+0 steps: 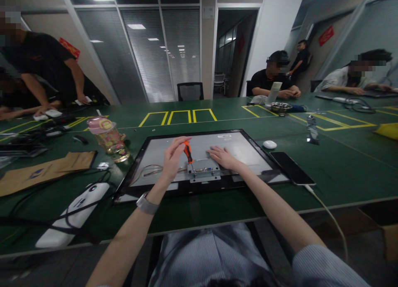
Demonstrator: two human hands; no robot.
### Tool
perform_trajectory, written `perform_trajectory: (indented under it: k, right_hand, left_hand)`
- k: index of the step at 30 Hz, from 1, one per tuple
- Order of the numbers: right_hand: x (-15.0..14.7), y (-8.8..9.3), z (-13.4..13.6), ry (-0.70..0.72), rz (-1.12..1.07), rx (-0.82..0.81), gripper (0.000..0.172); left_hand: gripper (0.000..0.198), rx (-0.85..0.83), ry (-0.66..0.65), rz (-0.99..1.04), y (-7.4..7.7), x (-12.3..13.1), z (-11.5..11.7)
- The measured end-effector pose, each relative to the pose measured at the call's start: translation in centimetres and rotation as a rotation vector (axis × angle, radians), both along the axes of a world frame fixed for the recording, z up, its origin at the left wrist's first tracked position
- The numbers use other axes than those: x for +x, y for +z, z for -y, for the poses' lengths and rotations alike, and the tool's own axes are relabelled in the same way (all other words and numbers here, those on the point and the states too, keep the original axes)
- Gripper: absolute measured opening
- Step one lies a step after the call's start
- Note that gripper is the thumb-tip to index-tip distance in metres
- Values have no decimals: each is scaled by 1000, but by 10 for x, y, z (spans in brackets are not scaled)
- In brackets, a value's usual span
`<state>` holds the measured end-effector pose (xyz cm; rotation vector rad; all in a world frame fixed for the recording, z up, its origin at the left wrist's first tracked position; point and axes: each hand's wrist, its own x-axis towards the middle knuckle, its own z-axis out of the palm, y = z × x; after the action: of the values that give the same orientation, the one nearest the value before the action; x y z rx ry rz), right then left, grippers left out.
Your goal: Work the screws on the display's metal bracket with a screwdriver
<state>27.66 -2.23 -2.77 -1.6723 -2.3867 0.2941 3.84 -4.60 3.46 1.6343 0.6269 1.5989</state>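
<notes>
Green tabletop bears a pink-lidded cup, contents unclear, near a panel.

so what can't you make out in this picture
All in the head view:
- Tip of the screwdriver: too small to tell whether it sits in a screw.
- Print on the label: too small to read.
- Palm of the right hand: hidden behind the hand's back.
- Underside of the panel: hidden by the panel itself.
- Paper bag: cut off by the left edge.

Office-type room, workshop setup: glass partitions with blinds, mesh chair, shared green worktable, yellow outlines.
</notes>
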Motion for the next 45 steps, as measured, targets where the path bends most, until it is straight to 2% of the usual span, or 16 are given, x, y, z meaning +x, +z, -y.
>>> perform_trajectory:
  k: [4,10,12,14,17,19,25,28,34,40,45]
  right_hand:
    - [0,-1,0,-2,-2,5,51]
    - [-1,1,2,-4,-6,-1,50]
    - [-1,1,1,-6,-4,-6,50]
    - [-1,1,1,-7,-2,-10,50]
    - [0,0,0,-4,-12,-11,51]
    - [0,-1,-1,0,-20,-9,51]
    - [0,0,0,0,-6,-1,50]
    - [0,1,1,1,-9,-2,51]
    - [0,1,1,2,9,6,50]
    - [1,0,-1,7,0,-5,51]
    - [1,0,0,-2,6,-7,50]
  left_hand:
    - [28,-81,-86,24,0,0,1]
    - [19,-3,77,-84,0,-2,1]
    - [18,10,92,-79,0,-2,0]
    - [20,-6,40,-26,1,-2,0]
    - [27,-76,-111,63,1,0,0]
    - [28,-106,-136,62,1,0,1]
    - [22,22,82,-94,4,-1,5]
    - [20,78,134,-148,8,-2,7]
    - [14,61,163,-127,7,-1,7]
    - [19,-1,203,-82,7,1,7]
    - [15,-1,136,-88,4,0,5]
